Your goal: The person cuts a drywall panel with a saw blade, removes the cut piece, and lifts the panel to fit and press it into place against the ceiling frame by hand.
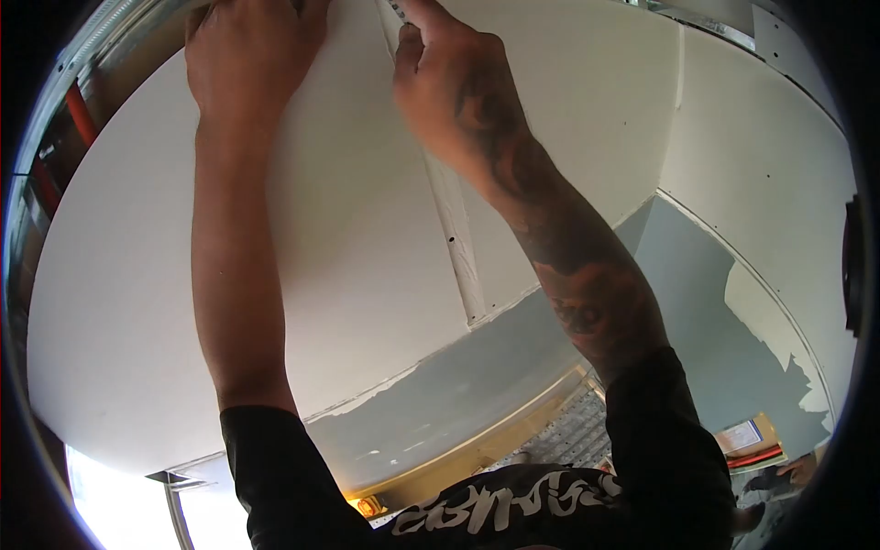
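Note:
Both arms reach up to the top of the view, against a large off-white board [357,257]. The fingers of my left hand [261,50] are cut off by the top edge, so whether it holds anything is hidden. My right hand [449,69], on the tattooed arm, is closed with its thumb and fingers bent. A thin strip with dark marks [397,10] shows at its fingertips; what it belongs to cannot be made out. Below that hand, a pale seam [449,215] with a dark hole runs down the board.
Metal framing [101,37] and a red pipe [81,115] line the upper left. Beyond the board's lower edge is a blue-grey wall [440,394] with ragged white patches. A yellow light [368,506] glows below. A box [747,435] stands at lower right.

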